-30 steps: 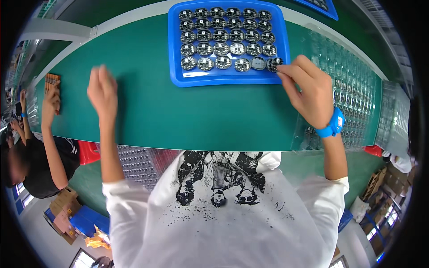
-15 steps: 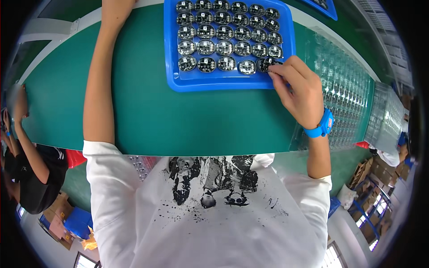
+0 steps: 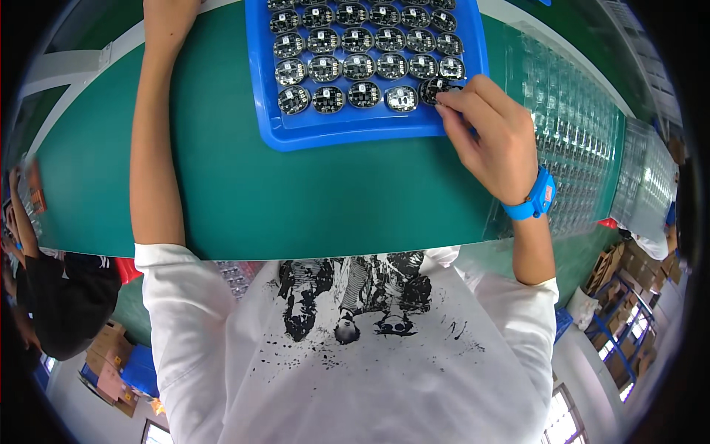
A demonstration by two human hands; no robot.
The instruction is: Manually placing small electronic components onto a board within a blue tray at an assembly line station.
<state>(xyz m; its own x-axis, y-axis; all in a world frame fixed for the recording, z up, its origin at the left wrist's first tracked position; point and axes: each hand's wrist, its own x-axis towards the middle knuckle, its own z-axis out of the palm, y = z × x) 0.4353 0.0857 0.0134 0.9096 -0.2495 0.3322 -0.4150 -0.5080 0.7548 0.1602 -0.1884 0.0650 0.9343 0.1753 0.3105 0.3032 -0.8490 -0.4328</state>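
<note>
In the near right corner of the blue tray (image 3: 355,138), my right hand (image 3: 488,137) pinches a small oval circuit board (image 3: 435,90) between thumb and fingertips. The fingers cover part of that board. Rows of similar dark and silvery oval boards fill the tray, and a paler silvery board (image 3: 401,98) lies just left of the pinched one. A blue wristband (image 3: 534,196) is around my right wrist. My left hand (image 3: 170,15) reaches the far edge of the table, left of the tray. Its fingers are cut off by the picture's upper edge.
The tray sits on a green table mat (image 3: 333,196). Clear plastic blister trays (image 3: 566,140) holding small parts lie at the right, with more clear trays (image 3: 643,177) beyond. Another person (image 3: 70,296) in black works at the far left. Cartons and a blue rack (image 3: 617,333) stand behind.
The tray and its boards sit slightly further left and higher in the picture. My right hand stays at the same corner, fingers still on the board. My left forearm appears shifted slightly left.
</note>
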